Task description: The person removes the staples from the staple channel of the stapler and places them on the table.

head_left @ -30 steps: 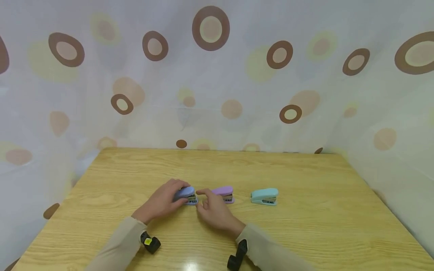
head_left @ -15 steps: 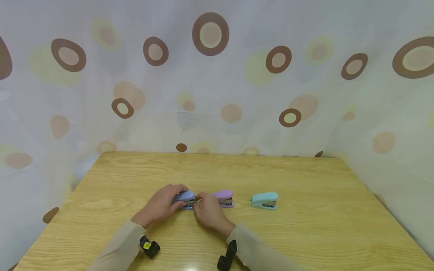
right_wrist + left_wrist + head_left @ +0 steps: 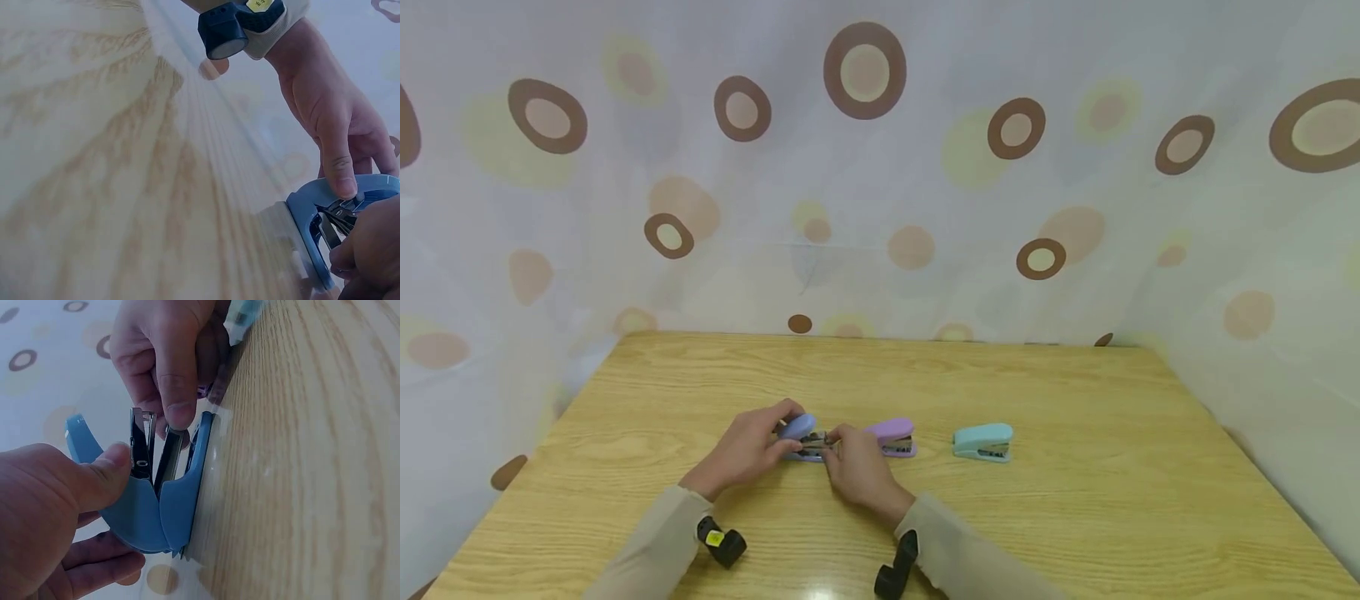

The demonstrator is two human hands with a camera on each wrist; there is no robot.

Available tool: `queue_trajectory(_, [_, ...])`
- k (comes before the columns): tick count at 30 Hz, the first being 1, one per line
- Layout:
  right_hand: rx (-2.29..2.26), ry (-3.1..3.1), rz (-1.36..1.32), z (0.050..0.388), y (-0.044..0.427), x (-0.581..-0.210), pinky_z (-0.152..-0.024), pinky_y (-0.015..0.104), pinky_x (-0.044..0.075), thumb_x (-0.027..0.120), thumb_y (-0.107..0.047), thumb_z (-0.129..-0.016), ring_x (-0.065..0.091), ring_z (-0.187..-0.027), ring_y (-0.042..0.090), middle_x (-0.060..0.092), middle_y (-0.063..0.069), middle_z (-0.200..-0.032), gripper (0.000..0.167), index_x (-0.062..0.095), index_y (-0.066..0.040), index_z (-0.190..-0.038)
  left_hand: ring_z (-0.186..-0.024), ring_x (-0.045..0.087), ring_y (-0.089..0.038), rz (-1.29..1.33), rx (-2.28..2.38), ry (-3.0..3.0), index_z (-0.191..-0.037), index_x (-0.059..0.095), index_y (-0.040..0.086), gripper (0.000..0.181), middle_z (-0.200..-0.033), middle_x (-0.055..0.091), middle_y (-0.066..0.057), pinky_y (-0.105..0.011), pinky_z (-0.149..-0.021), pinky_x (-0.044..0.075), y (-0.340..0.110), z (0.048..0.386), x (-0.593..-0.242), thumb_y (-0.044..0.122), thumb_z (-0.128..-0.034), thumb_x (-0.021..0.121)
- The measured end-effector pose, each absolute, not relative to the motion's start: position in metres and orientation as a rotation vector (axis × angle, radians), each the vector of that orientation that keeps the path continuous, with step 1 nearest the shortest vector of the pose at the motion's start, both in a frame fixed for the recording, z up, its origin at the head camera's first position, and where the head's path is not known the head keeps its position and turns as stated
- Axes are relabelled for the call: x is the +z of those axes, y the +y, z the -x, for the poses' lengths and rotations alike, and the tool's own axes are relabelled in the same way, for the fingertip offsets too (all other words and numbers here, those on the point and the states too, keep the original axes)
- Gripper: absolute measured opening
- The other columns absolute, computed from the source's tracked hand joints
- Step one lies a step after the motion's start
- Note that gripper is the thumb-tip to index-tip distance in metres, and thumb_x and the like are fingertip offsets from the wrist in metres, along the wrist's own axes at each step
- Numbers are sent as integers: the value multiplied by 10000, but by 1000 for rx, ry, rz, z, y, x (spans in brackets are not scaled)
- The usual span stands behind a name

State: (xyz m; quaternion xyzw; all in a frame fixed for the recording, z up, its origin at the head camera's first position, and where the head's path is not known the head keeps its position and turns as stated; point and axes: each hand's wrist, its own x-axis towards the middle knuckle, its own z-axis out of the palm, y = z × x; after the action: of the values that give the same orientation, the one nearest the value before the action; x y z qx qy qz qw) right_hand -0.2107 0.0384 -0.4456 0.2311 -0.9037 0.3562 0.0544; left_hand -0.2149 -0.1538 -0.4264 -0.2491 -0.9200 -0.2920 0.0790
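Note:
A blue stapler (image 3: 797, 427) stands on the table, its top cover tilted up and back from the metal magazine. My left hand (image 3: 739, 448) holds it, thumb on the near side and fingers round the far side. In the left wrist view, the blue stapler (image 3: 134, 515) is spread open at its hinge. There my right hand (image 3: 172, 359) pinches the front end of the magazine (image 3: 170, 453) between thumb and fingers. In the head view, my right hand (image 3: 861, 471) partly covers the stapler's front end.
A purple stapler (image 3: 895, 432) stands just beyond my right hand, partly hidden by it. Farther right is a mint-green stapler (image 3: 983, 437). All rest on a wooden table (image 3: 1075, 517), with a patterned curtain (image 3: 925, 192) behind and at both sides.
My right hand has come left to the blue stapler's front and taken hold of the magazine. My left hand has tilted the top cover up and back, opening the stapler wider.

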Motion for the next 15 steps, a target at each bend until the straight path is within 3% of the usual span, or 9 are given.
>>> queue_trajectory(8, [1093,-2738,-690,210,38,-445,-405,156,279,611,-49,-898,341,-434,-7,409,-82,-552,146,636,62,-990,-954,616,-218,829,-1117,-2739,-1112,518,107,269,-1062,627,-76,-384,-797,537,-160,219,-426,44,-892,658])
queue_trajectory(15, [1074,-2753,-717,207,38,-445,-407,153,297,599,-41,-900,344,-426,-18,421,-86,-526,128,636,52,-981,-1018,569,-241,853,-1425,-2738,-1133,438,50,242,-1105,563,-104,-302,-799,530,-172,220,-431,28,-941,583])
